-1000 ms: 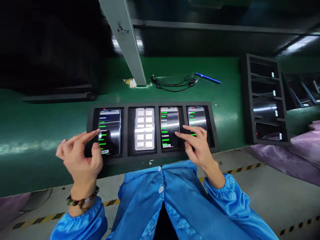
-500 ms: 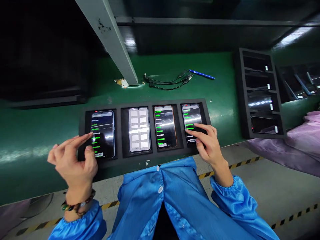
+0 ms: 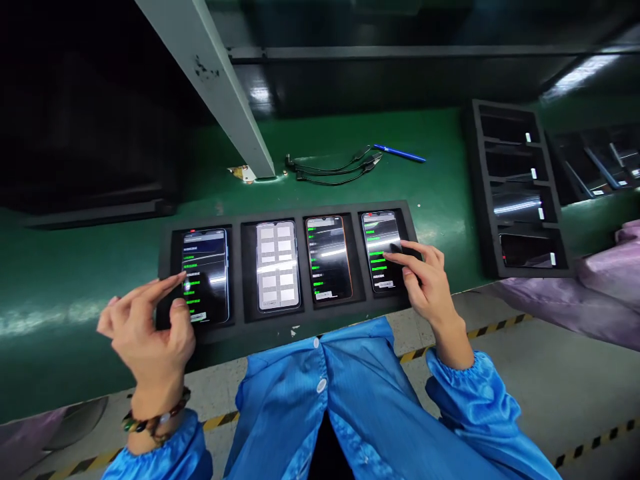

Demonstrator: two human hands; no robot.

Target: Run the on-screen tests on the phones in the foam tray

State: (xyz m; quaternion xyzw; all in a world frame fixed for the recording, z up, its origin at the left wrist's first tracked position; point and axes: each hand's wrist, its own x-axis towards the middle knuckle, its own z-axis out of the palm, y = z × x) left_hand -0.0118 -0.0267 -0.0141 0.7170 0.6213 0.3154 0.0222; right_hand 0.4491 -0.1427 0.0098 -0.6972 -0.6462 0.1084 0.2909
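Several smartphones lie face up in a black foam tray (image 3: 239,267) in front of me. The leftmost phone (image 3: 210,280) shows a dark screen with green and white text lines. Beside its left edge is my left hand (image 3: 150,327), index finger stretched over the screen edge, holding nothing. A phone with a pale grid of squares (image 3: 278,267) and an orange-edged phone (image 3: 331,260) with a dark list fill the middle slots. My right hand (image 3: 427,280) hovers over the rightmost phone (image 3: 379,237), fingers apart, index fingertip at its green list. Whether either fingertip touches glass I cannot tell.
Black cables (image 3: 333,170) and a blue pen (image 3: 400,153) lie behind the tray on the green bench. A grey post (image 3: 220,87) rises at the back. Another foam tray (image 3: 520,193) with phones stands at right, beside a pink sleeve or garment (image 3: 610,287).
My right hand has shifted slightly right over the rightmost phone, uncovering more of its screen. My left hand stays by the leftmost phone. The view has tilted a little.
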